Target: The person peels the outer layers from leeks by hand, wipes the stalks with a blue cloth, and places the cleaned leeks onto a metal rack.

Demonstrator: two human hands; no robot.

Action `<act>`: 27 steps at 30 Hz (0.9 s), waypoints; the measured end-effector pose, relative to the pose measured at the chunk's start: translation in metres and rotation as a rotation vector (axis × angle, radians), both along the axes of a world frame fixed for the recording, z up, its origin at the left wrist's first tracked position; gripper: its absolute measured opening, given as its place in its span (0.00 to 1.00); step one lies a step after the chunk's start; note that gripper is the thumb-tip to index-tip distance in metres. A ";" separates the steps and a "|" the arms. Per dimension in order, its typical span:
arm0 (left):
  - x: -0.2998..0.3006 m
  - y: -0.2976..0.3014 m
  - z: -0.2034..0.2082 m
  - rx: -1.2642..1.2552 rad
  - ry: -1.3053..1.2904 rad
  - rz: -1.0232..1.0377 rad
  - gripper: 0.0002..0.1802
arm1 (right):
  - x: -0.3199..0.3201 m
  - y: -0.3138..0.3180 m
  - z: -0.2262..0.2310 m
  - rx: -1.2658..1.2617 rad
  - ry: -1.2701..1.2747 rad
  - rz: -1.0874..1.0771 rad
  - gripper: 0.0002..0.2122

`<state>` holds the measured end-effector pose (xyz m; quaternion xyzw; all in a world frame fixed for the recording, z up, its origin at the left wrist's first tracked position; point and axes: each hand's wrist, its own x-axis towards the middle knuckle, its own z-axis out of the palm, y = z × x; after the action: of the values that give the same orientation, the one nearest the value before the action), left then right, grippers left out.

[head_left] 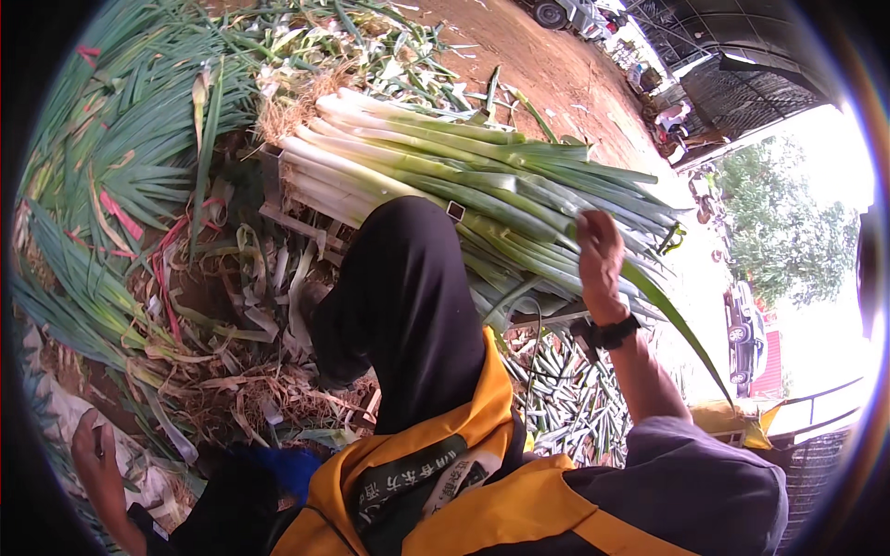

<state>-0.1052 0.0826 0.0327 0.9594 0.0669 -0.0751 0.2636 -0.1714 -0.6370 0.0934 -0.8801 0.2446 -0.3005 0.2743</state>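
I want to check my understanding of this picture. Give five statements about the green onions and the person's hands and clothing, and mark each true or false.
1. The right hand is at the leafy side of the stacked green onions. True.
2. The white ends of this stack point to the picture's right. False: they point left.
3. A black wristband is on the right wrist. True.
4. The left hand rests on the stack. False: it is apart from it, at the lower left.
5. The apron is mainly blue. False: it is mainly orange-yellow.
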 end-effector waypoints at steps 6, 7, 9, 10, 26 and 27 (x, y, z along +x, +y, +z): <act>0.011 0.023 -0.019 -0.084 0.011 -0.028 0.17 | -0.040 0.042 -0.008 0.432 -0.149 -0.032 0.12; 0.012 0.024 -0.022 -0.141 0.056 -0.049 0.16 | -0.029 0.070 0.001 0.432 -0.183 0.143 0.12; 0.010 0.015 -0.025 -0.024 -0.055 -0.056 0.16 | -0.004 0.134 0.035 0.519 -0.115 0.387 0.11; 0.008 -0.004 -0.005 0.022 -0.012 -0.074 0.16 | 0.005 0.166 0.044 0.561 -0.121 0.523 0.11; -0.017 -0.012 0.023 0.246 -0.161 0.163 0.20 | 0.177 0.514 -0.175 1.209 0.835 1.167 0.07; -0.016 -0.013 0.021 0.248 -0.218 0.150 0.21 | 0.186 0.518 -0.215 1.147 0.870 1.131 0.08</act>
<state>-0.1209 0.0696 0.0539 0.9793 0.1179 0.0579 0.1537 0.0151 -0.1191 -0.1215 -0.6331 -0.0294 0.4043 0.6595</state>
